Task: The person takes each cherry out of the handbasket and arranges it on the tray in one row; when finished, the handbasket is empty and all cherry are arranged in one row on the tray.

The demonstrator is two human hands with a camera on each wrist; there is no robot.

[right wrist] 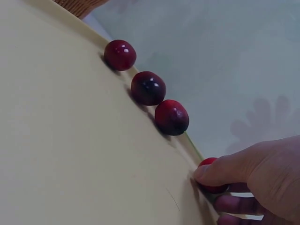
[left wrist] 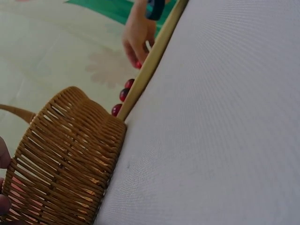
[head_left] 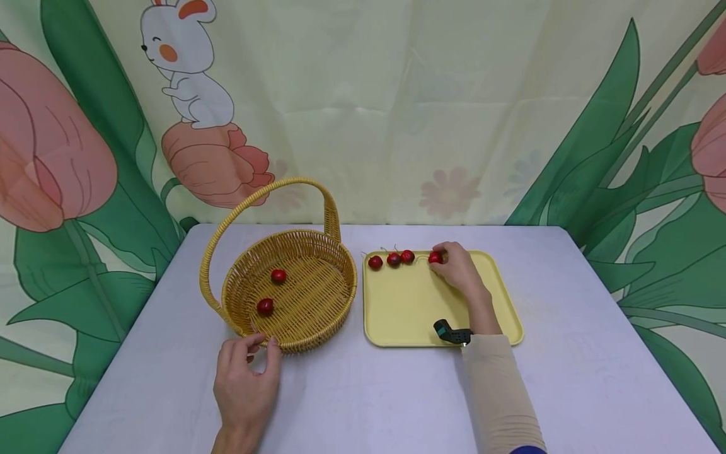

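1. Glossy red round cherry [head_left: 435, 257] sits between the thumb and fingers of the right hand [head_left: 458, 271], at the far edge of a pale yellow rectangular plastic-looking tray [head_left: 420, 309].
2. That hand pinches the fruit by its sides, probably because a small smooth ball rolls easily under a looser touch.
3. The cherry is nearly round, so no long axis shows in its body; its thin stem gives the direction, pointing left from the right hand.
4. Three dark-red shiny cherries [head_left: 393, 259] line the tray's far edge, just left of the right hand; the raised rim likely stops them rolling away.
5. The tray lies under the right hand, its long axis running from side to side across the white cloth-like surface [head_left: 351, 403].
6. Directly beyond the left hand [head_left: 246, 381] stands a round golden-brown woven basket [head_left: 317, 290], upright, its tall arched handle [head_left: 331, 217] slanting from near left to far right.
7. The left hand's bent fingers and thumb hold the basket's near rim, presumably to steady it.
8. Two deep-red cherries [head_left: 278, 276] lie apart inside the basket, ahead of the left hand.
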